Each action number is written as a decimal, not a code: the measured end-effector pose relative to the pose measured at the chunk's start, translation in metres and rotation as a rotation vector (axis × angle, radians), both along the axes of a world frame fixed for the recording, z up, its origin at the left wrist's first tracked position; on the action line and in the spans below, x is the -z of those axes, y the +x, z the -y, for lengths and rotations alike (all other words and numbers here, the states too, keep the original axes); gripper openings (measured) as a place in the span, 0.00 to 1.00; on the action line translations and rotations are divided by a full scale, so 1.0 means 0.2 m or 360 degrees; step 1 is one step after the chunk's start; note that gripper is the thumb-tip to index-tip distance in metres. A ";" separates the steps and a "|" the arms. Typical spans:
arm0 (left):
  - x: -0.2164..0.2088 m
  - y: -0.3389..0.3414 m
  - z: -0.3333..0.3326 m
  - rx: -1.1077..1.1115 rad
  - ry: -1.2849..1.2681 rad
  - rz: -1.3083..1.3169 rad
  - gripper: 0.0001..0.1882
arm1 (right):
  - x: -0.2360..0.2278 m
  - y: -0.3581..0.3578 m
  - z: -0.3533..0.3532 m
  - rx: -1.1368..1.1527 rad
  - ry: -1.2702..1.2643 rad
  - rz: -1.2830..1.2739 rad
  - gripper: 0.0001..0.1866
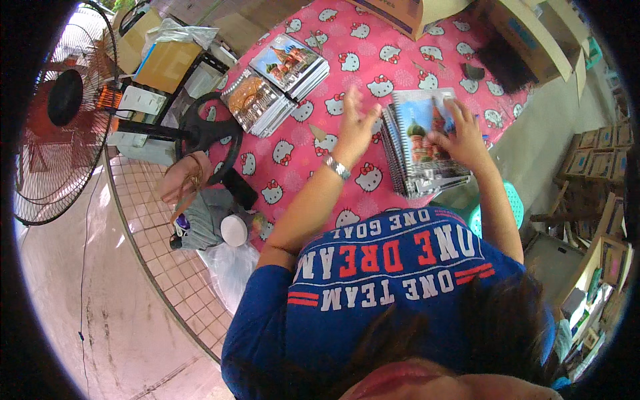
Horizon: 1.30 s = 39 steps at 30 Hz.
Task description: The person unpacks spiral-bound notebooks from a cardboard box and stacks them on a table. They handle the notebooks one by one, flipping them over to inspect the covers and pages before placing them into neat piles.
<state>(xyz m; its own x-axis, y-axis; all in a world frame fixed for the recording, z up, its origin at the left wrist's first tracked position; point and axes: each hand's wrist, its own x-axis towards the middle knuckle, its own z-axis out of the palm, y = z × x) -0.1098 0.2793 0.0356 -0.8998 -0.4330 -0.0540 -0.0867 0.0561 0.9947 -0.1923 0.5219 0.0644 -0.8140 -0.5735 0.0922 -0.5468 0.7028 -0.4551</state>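
an open-flapped cardboard box [535,39] is set at the far right of the pink patterned cloth [301,145], its contents hidden from view, while lettering is printed in white and red across the blue shirt [373,268] and in pale tones on the brown-covered notebook stack [252,100] at the left. by the cloth's near edge, the stack of spiral notebooks [419,150] is covered in part by the right hand [463,137], its fingers spread on the top cover, though whether anything is gripped cannot be told; over the open stretch of cloth between the stacks, the left hand [358,125] is held, blurred, with thumb and fingers wide apart.
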 end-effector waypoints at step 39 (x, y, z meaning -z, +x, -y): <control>-0.33 0.12 -0.01 0.0995 -0.1402 -0.0848 0.18 | -0.10 -0.01 -0.19 -0.0184 -0.0596 0.0842 0.34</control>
<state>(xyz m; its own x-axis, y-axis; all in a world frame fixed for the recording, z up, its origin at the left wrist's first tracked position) -0.0850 0.2819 0.1019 -0.7864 0.3847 0.4833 0.6081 0.6198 0.4961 -0.1944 0.5590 0.0835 -0.7393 -0.6670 -0.0929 -0.2448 0.3947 -0.8856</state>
